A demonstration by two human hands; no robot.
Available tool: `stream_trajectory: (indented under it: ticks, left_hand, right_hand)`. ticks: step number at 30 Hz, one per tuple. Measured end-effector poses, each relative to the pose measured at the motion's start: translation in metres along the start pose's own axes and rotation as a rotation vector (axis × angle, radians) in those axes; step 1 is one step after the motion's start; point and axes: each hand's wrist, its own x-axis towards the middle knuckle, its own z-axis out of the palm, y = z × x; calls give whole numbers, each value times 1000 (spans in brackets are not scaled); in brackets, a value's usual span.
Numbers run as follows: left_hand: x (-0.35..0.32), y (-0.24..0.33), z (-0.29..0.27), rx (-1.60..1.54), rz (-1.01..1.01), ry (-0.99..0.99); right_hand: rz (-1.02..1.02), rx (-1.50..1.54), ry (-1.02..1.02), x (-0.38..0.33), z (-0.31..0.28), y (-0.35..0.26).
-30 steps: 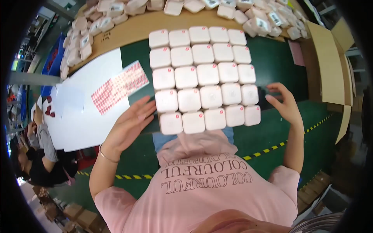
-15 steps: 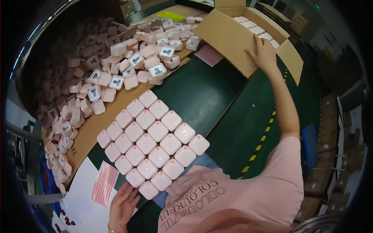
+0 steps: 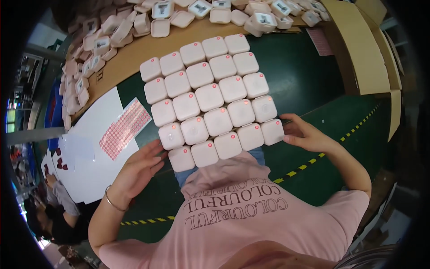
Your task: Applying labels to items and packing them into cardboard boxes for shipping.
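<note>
Your left hand (image 3: 139, 167) and right hand (image 3: 308, 134), grip wide, flank the pink cases (image 3: 209, 97) at the green desk's (image 3: 304, 76) near edge — contact unclear, carton (image 3: 358, 45) cut off above — with striped tape (image 3: 304, 168) along the floor (image 3: 302, 190).

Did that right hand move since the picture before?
Yes: the right hand left the open cardboard carton and came toward the person, beside the grid of pale boxes.

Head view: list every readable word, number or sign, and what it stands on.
Pink shirt: lettering in rows across the front, legible; wording not copied.
Red stickers on the pale boxes: too small to read.
Sticker sheet: too small to read.
Cardboard: dark mark, too small.
</note>
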Motion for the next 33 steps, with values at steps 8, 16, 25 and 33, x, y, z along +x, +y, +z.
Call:
stream_trajectory:
  ticks: [8, 16, 25, 33]
  left_hand:
    - [2, -1, 3, 43, 7, 49]
    - [12, -5, 9, 71, 46, 47]
    - [27, -19, -1, 115, 46, -143]
    - [24, -20, 3, 68, 40, -9]
  right_hand:
    - [61, 353, 46, 6, 14, -11]
    - [157, 436, 65, 15, 13, -23]
    - [82, 506, 71, 30, 8, -9]
    - [-38, 606, 32, 34, 11, -22]
